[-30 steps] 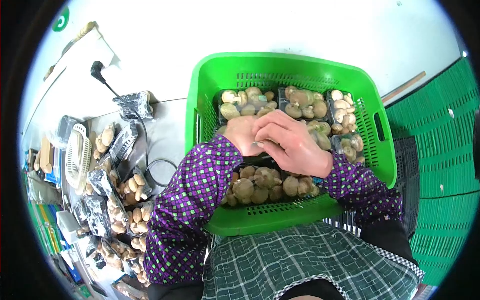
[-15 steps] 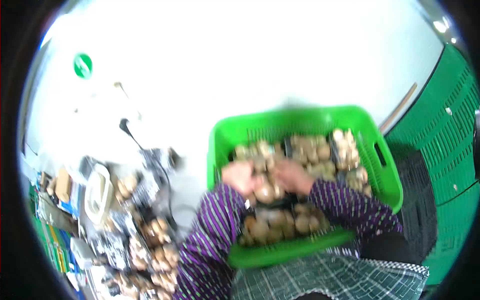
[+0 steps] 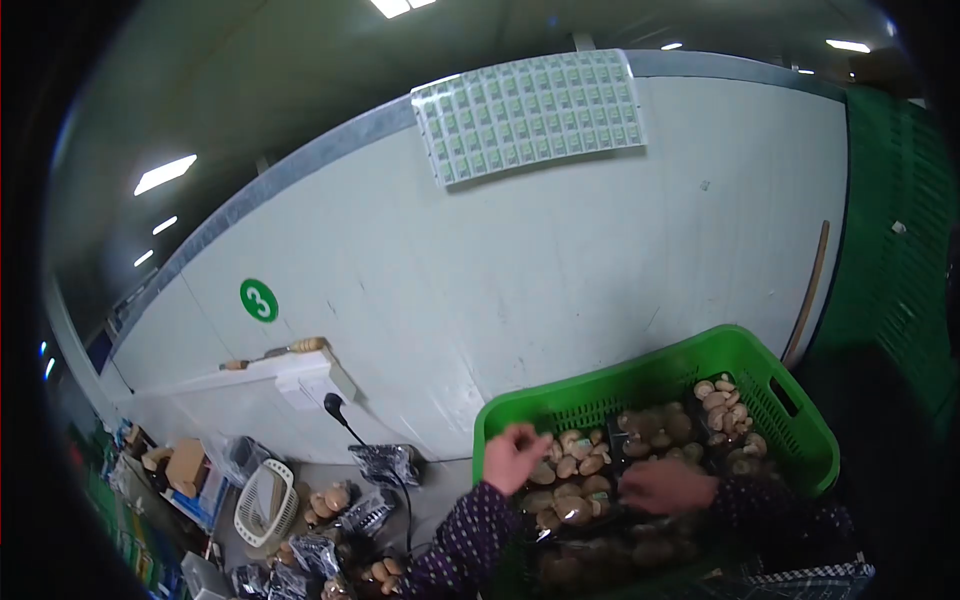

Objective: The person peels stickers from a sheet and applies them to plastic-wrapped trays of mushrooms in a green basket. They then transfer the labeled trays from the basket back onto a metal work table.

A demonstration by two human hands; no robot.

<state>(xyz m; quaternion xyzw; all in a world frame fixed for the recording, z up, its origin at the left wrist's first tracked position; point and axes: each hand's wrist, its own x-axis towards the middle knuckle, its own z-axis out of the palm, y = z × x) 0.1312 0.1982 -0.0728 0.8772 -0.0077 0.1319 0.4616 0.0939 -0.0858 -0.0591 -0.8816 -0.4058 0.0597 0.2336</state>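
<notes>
In the head view, my left hand point(image 3: 514, 459) is raised at the left side of a green plastic crate point(image 3: 560, 396), its fingers curled together above a pack of mushrooms point(image 3: 578, 457). Whatever those fingers hold, if anything, is too small to make out. My right hand point(image 3: 668, 486) is over the middle of the crate, beside another mushroom pack point(image 3: 574, 506); its fingers are blurred. More mushrooms in dark trays lie about it, among them a pack point(image 3: 655, 428) behind the hand and one point(image 3: 722, 408) at the right end. The front packs are dim.
A white wall carries a sheet of green labels point(image 3: 530, 118), a socket box point(image 3: 313, 382) with a black plug point(image 3: 336, 406), and a round number sign point(image 3: 259, 300). At left stand a white basket point(image 3: 267, 508), loose mushrooms and black plastic packs point(image 3: 384, 463). Green crates point(image 3: 895, 260) stand at right.
The camera view has tilted up, showing the wall and label sheet. My hands, close together on the packs before, are now apart; the left has lifted towards the crate's left side.
</notes>
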